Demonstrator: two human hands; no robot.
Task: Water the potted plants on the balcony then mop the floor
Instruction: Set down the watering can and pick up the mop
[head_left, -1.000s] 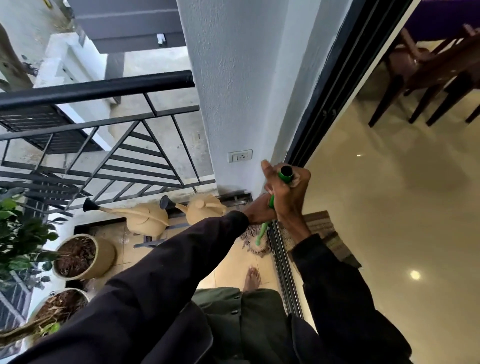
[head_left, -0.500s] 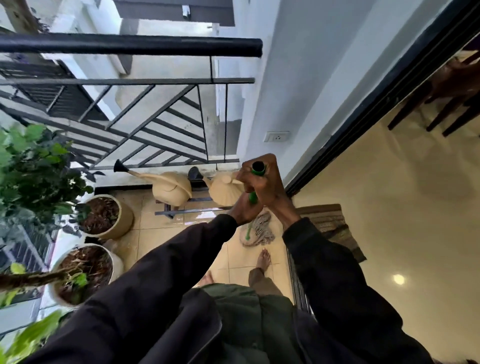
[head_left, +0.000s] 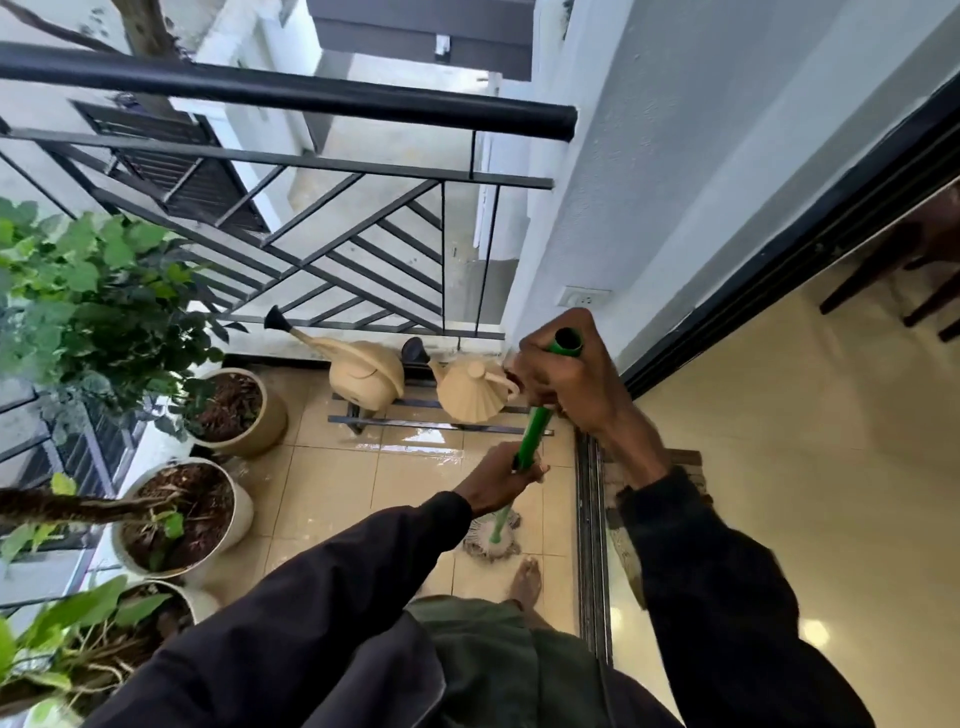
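Mop handle (head_left: 531, 436), green, clamped by both hands, nearly upright, slightly tilted. Right hand (head_left: 569, 379) wrapped round top end of handle, fingers closed tight, just under the dark cap. Left hand (head_left: 504, 475) lower on same handle, also closed round it, w/ a short bare part of handle between the 2 hands. Hands apart, not touching each other.

Mop head (head_left: 491, 540) down on balcony floor (head_left: 332, 499), pale strands spread on beige tile, just in front of a bare foot (head_left: 523, 577). Tiles near the low metal rack (head_left: 441, 423) shiny, look wet.

Two beige watering cans on that rack: left can (head_left: 366, 371) w/ long spout toward railing (head_left: 291, 98), right can (head_left: 472, 392) partly behind right hand.

Three potted plants along left side, by the railing: far pot (head_left: 244, 410), middle pot (head_left: 182, 514), near pot (head_left: 171, 603) mostly hidden by leaves. Soil dark in far and middle pots; wet or dry, cannot tell.

Sliding door track (head_left: 592, 545) right of mop head, then glossy indoor floor (head_left: 779, 441). Dark sleeves on both arms.
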